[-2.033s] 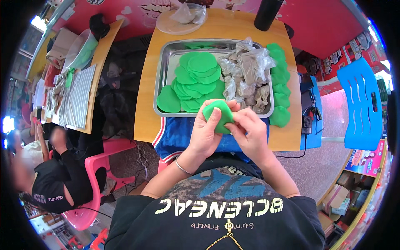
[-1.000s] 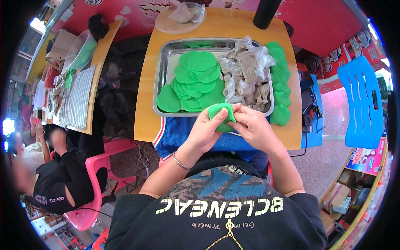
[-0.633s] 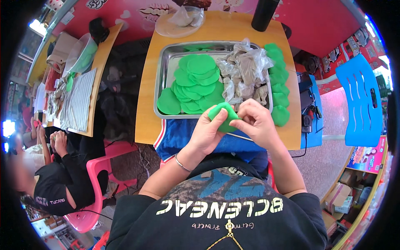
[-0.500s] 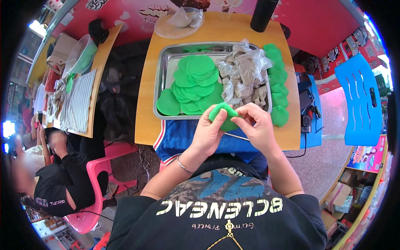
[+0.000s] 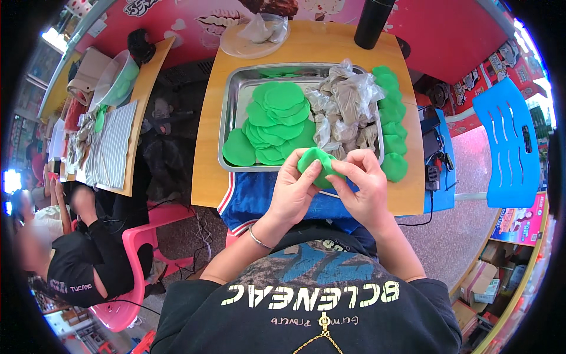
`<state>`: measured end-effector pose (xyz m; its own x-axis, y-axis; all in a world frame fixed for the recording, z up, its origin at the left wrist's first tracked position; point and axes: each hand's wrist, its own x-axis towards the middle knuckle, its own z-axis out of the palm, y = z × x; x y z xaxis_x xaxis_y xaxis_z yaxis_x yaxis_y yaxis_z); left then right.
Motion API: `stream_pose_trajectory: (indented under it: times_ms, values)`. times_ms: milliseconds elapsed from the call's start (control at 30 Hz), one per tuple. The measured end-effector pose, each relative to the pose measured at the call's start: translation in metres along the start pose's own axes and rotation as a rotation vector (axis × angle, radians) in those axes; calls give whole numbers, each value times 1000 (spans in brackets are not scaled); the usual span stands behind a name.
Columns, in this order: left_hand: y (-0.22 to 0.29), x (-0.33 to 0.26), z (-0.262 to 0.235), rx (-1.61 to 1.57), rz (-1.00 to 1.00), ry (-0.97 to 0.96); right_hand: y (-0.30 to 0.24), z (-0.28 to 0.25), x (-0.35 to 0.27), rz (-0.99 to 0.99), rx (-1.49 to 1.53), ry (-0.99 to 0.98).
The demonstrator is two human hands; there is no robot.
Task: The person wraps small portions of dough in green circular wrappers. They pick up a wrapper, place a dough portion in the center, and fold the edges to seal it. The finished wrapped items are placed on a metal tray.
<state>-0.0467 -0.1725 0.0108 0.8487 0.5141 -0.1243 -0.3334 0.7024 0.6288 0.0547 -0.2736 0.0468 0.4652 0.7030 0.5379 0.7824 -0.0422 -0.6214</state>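
Note:
Just in front of the tray's near edge, my left hand (image 5: pixel 292 189) pinches a soft green piece (image 5: pixel 319 154), its rim bent up into folds. On the other side of the same piece, my right hand (image 5: pixel 365 186) has thumb and fingertips closed at its edge. What lies inside the folds cannot be made out. A metal tray (image 5: pixel 225 127) stands beyond my hands. At its left lies a pile of flat green rounds (image 5: pixel 277 118); at its right are several clear plastic bags (image 5: pixel 348 97) holding a grey-brown filling.
A row of plump green pieces (image 5: pixel 393 127) lines the table's right side. Farther back stand a clear plastic lid (image 5: pixel 236 46) with a small bag and a black bottle (image 5: pixel 373 23). Blue cloth (image 5: pixel 247 194) hangs at the near edge. Another person sits left by a pink chair (image 5: pixel 138 248).
My right hand's fingers have shifted along the rim of the green piece, which now shows a deeper fold. My left hand keeps its hold.

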Motion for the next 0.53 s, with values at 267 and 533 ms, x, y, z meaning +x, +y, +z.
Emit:
stream_pose_trajectory:
  times_ms: [267, 533]
  values:
    - [2, -5, 6, -18, -20, 103, 7, -9, 7, 169, 23, 7]
    - [-5, -5, -2, 8, 4, 64, 7, 9, -3, 249, 186, -125]
